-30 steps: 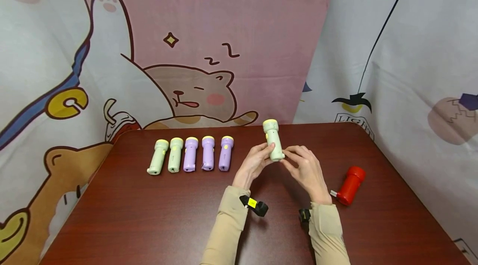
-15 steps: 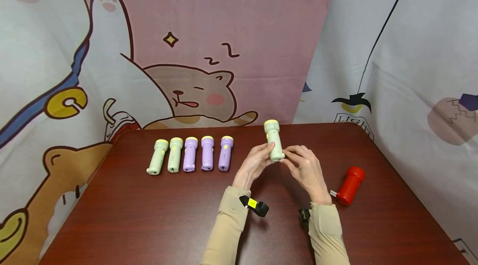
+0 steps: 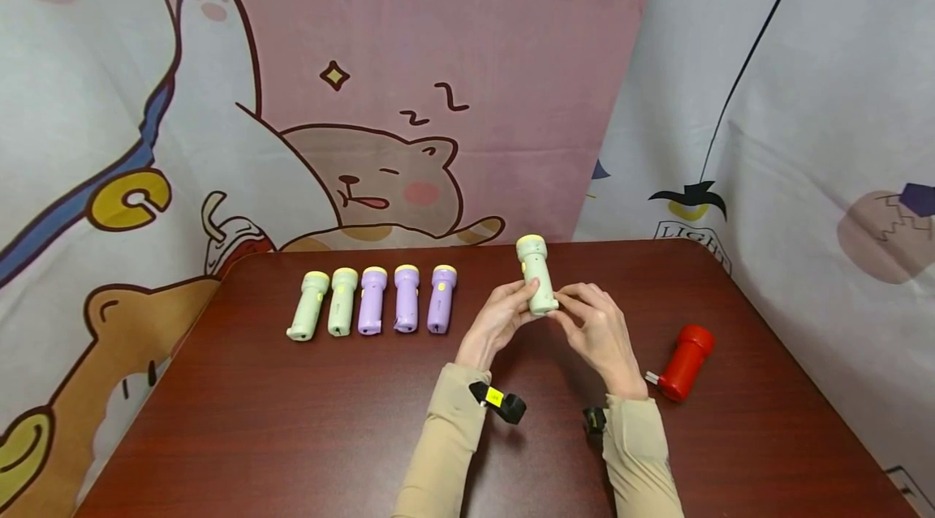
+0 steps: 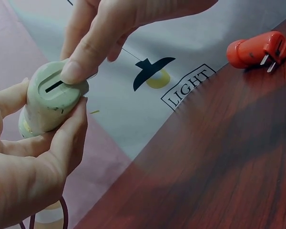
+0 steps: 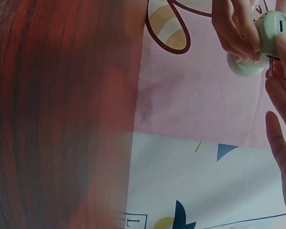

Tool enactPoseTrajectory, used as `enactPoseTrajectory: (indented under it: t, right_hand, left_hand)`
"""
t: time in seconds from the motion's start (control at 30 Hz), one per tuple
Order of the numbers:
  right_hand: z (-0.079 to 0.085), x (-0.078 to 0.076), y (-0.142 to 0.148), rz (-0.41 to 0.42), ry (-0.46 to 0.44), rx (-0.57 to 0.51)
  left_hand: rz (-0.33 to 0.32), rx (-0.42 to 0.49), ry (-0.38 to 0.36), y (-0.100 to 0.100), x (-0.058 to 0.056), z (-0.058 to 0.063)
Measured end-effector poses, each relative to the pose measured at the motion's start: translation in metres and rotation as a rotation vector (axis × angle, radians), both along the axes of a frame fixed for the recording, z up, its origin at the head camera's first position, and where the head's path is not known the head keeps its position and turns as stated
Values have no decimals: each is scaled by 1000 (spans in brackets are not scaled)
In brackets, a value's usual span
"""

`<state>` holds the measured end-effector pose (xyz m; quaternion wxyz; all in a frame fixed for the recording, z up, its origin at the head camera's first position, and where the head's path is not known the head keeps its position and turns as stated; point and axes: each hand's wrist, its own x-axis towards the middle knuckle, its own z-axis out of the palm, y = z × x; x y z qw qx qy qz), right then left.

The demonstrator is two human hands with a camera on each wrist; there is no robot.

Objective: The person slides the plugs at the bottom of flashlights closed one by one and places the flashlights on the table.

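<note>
A pale green flashlight (image 3: 537,278) with a yellow rim is held above the table, its head pointing up and away. My left hand (image 3: 500,321) grips its body, thumb on one side and fingers on the other. At the tail end, my right hand (image 3: 597,335) pinches the flashlight's edge. In the left wrist view the right thumb (image 4: 76,71) presses the end cap beside a dark slot (image 4: 54,86). Metal plug prongs (image 5: 271,67) stick out from the tail in the right wrist view, close to the right fingers.
Left of the hands, two pale green flashlights (image 3: 342,304) and three purple flashlights (image 3: 372,303) lie in a row on the brown table (image 3: 307,429). A red flashlight (image 3: 685,364) with prongs out lies at the right. A printed cloth (image 3: 540,79) hangs behind the table.
Almost nothing differs: both hands stay at the pale green flashlight, which has shifted very slightly to the right. The other flashlights lie as before.
</note>
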<state>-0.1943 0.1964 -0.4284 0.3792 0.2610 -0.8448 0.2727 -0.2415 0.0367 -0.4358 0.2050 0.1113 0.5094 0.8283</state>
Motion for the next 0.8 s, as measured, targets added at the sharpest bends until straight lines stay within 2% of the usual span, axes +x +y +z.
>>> enactPoseTrajectory:
  t: [0.8]
  right_hand:
    - [0,0,-5,-60,18,-6]
  left_hand:
    - [-8,-3,-4,0,1,2]
